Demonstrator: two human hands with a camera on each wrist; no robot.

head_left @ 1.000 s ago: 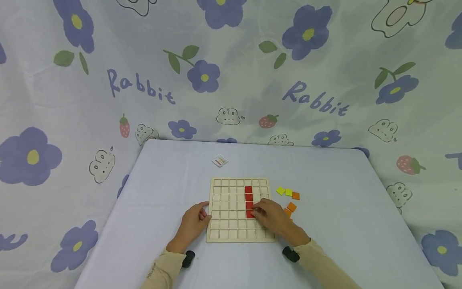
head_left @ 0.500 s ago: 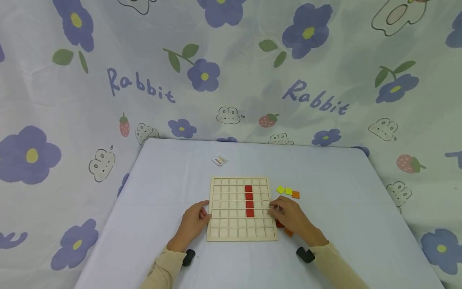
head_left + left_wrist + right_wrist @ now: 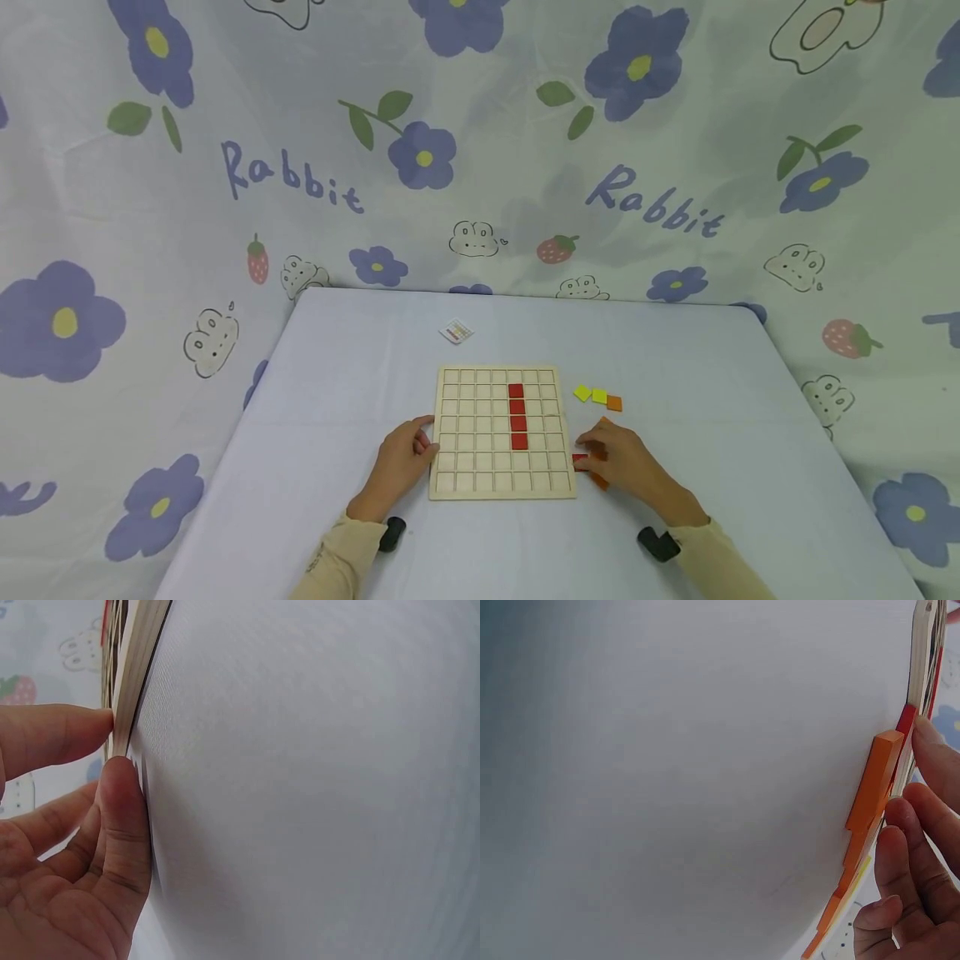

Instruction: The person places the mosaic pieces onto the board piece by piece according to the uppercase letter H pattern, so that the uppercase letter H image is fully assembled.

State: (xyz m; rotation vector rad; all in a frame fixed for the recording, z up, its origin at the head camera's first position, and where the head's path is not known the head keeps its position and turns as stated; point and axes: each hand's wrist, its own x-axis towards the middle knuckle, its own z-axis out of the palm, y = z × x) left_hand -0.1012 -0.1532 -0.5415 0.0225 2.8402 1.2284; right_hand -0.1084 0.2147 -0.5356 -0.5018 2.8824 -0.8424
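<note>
A wooden grid board [image 3: 476,492] lies on the table with a column of red square tiles [image 3: 517,407] set in its cells. My left hand [image 3: 399,462] rests at the board's left edge; in the left wrist view its thumb and a finger touch the board's side [image 3: 135,667]. Just off the right edge, my right hand [image 3: 626,461] is low over a loose red tile [image 3: 580,462] and orange tiles [image 3: 599,481]. From the right wrist, the thumb is close to the red tile [image 3: 905,724], and the fingers are bent and apart from it. The hand partly hides these tiles.
Two yellow tiles [image 3: 582,392] and an orange tile [image 3: 614,403] lie beyond my right hand. A small printed card [image 3: 457,332] lies behind the board. The white-covered table [image 3: 360,350] ends at a patterned curtain [image 3: 510,167].
My right hand has moved from the red column, off the board and rightward to the loose tiles. The lowest red tile stays in the column. My left hand has stayed put.
</note>
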